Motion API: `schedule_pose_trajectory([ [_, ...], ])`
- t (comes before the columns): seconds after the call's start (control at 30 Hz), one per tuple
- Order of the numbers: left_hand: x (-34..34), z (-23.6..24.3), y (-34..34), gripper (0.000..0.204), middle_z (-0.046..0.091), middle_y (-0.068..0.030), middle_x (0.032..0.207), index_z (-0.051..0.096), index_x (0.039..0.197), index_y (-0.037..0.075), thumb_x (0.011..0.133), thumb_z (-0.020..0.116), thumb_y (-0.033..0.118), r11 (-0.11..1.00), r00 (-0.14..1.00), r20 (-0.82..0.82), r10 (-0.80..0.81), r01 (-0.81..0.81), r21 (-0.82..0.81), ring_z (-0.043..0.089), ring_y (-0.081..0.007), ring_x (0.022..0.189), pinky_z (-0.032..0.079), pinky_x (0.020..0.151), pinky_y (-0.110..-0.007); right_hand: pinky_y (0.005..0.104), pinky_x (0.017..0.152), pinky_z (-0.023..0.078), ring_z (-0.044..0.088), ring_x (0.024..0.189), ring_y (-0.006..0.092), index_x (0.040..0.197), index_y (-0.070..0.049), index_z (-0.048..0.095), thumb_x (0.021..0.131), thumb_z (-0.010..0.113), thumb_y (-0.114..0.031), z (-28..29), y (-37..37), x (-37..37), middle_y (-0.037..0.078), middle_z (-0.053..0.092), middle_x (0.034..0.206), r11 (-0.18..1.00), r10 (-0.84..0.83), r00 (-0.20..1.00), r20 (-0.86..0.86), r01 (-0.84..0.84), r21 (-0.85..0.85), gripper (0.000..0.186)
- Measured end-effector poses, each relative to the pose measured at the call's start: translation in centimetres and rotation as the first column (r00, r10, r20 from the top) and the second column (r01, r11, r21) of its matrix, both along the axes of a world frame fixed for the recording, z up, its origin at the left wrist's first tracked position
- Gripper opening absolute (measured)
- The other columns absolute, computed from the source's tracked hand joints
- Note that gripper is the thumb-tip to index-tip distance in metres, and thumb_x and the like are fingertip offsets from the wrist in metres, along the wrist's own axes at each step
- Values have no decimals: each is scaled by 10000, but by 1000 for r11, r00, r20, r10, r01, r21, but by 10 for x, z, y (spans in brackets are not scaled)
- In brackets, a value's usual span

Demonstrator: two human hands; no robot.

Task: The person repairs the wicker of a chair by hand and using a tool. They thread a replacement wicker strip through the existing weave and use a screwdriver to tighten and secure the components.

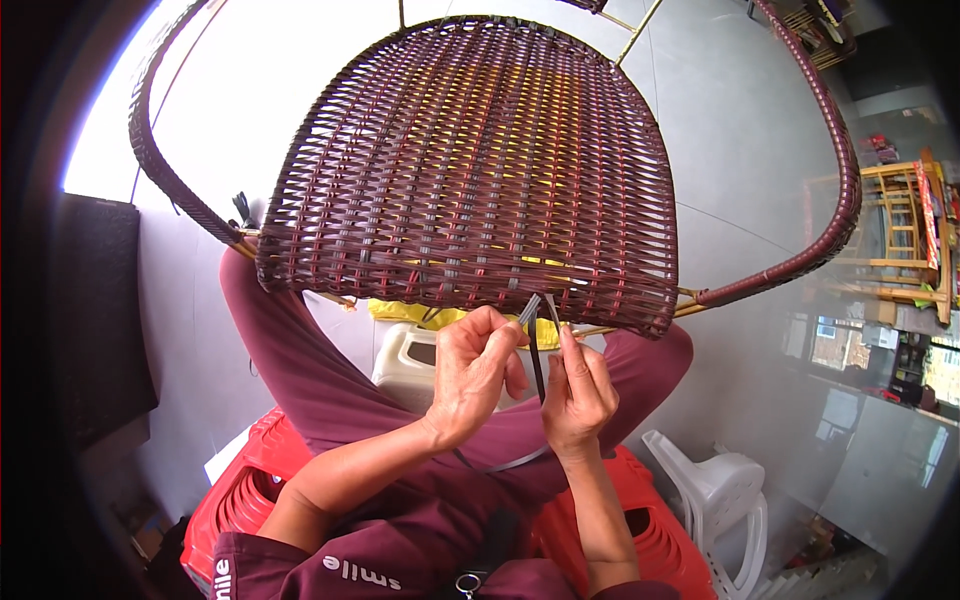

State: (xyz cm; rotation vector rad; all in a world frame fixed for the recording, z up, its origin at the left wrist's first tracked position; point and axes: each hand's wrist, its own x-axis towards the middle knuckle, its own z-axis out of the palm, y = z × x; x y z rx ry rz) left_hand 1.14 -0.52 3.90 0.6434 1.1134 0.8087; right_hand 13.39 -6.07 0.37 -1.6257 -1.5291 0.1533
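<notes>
A woven wicker chair panel (pixel 470 170) in dark maroon, with red and grey strands, spans the upper middle, its near edge just above my hands. My left hand (pixel 470 370) is closed, pinching a flat grey strip (pixel 529 308) that comes out of that edge. My right hand (pixel 578 390) is closed in a pinch on a narrow strip (pixel 553 315) just to the right. A dark strand (pixel 536 355) hangs between my hands and a length of it loops down across my lap.
Curved wrapped rails (pixel 840 160) flank the panel. Yellow material (pixel 405 312) and a beige plastic object (pixel 405 360) lie beneath it. Red plastic stools (pixel 260 460) are under and beside me, a white plastic chair (pixel 700 480) is at right, yellow wooden racks (pixel 900 230) stand farther right, and a dark panel (pixel 105 310) at left.
</notes>
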Motion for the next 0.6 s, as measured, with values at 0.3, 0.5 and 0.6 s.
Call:
schedule_pose_trajectory([
  [0.3, 4, -1, 2, 223, 506, -16, 452, 547, 774, 29, 928, 513, 186, 998, 996, -90, 7, -2, 55, 433, -62, 363, 315, 405, -199, 303, 568, 526, 666, 695, 218, 1128, 19, 647, 746, 621, 129, -4, 1, 0, 116, 647, 840, 998, -6, 1000, 9, 6, 55, 398],
  [0.5, 5, 1, 3, 215, 503, -15, 462, 553, 772, 10, 917, 510, 163, 1000, 998, -67, 14, -13, 21, 439, -66, 368, 330, 398, -207, 300, 561, 524, 663, 689, 212, 1121, 20, 650, 744, 624, 129, -4, 0, -1, 111, 644, 830, 998, -13, 1000, 27, 11, 63, 394],
  [0.6, 5, 4, 4, 198, 507, -14, 472, 559, 797, -8, 915, 500, 140, 1000, 999, -50, 15, -14, 9, 442, -68, 374, 346, 390, -213, 298, 557, 522, 661, 684, 211, 1117, 22, 651, 742, 625, 132, -2, -1, -2, 109, 642, 824, 998, -21, 1000, 18, 20, 58, 392],
])
